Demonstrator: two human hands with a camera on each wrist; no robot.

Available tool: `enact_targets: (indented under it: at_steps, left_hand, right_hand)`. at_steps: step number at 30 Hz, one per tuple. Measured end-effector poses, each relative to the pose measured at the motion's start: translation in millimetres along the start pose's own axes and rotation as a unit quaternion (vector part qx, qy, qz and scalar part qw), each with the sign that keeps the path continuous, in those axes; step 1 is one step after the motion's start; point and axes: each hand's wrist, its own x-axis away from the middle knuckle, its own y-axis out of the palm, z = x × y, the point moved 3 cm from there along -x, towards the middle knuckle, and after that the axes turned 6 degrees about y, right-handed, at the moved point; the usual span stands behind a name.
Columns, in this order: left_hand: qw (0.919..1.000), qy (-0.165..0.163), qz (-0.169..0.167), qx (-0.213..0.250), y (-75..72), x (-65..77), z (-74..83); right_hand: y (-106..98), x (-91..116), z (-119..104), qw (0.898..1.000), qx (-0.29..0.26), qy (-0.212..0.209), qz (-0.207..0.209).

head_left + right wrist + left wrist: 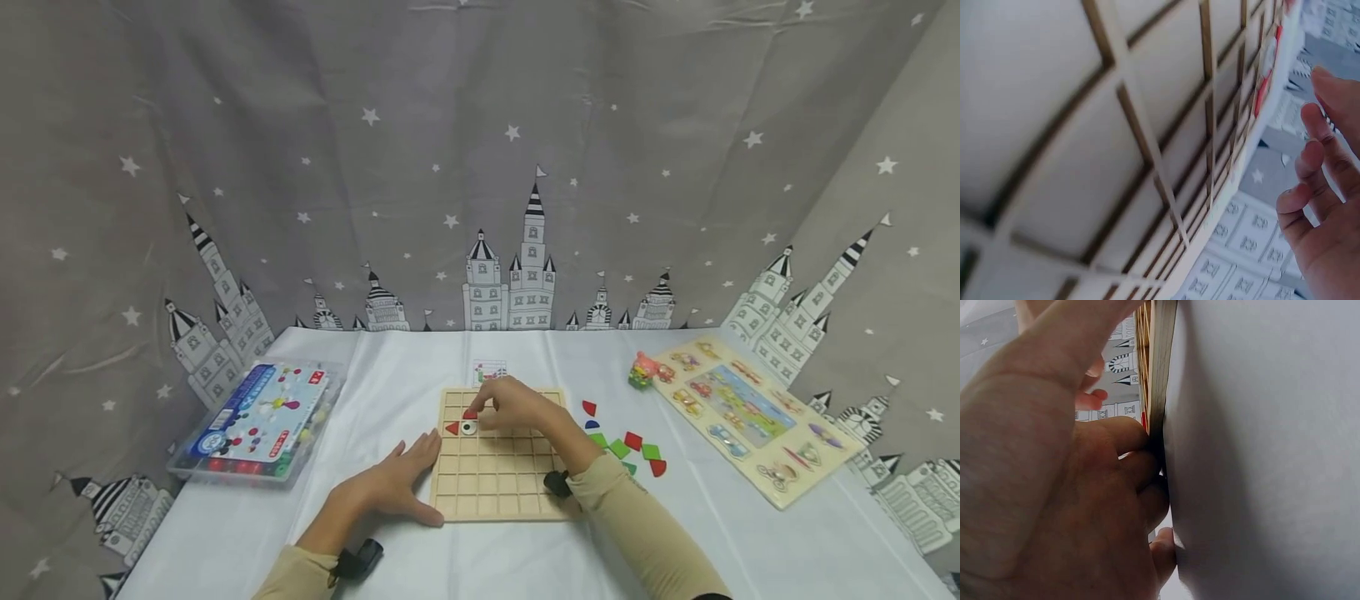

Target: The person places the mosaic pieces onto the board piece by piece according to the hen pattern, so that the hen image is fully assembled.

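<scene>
A square wooden grid board (498, 483) lies on the white cloth. In its upper left cells sit a red triangle (452, 428), a white disc (468, 427) with a black centre, and a red piece (470, 413). My left hand (393, 482) rests at the board's left edge, fingers spread and thumb by the near corner. Over the upper part of the board is my right hand (517, 404), its fingertips beside the red piece in the head view. The right wrist view shows the right hand's fingers (1310, 156) loosely bent and apart, with nothing between them.
Right of the board lie scattered red, green and blue pieces (633, 440). Behind it is a small printed card (490, 370). A clear plastic case (258, 421) stands at left. At right are a picture puzzle board (750, 417) and a small figurine (642, 370).
</scene>
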Motion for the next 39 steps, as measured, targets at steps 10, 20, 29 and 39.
enact_targets:
  at_steps: [10,20,29,39]
  left_hand:
    - [0.9999,0.011,-0.001,0.008,1.6,0.1,-3.7]
    - [0.9997,0.018,-0.006,0.015,6.4,-7.0,-0.6]
    - [0.9999,0.006,-0.008,0.008,5.9,-8.3,-0.5]
    - [1.0,0.0,0.002,-0.008,1.8,-1.9,-2.4]
  right_hand:
    - [25,-22,-17,0.999,0.041,-0.012,-0.021]
    - [28,-24,-15,0.999,0.037,0.019,-0.026]
    - [28,-23,-9,0.999,0.025,0.012,-0.019]
    - [3,2,-8,0.999,-0.042,0.018,-0.001]
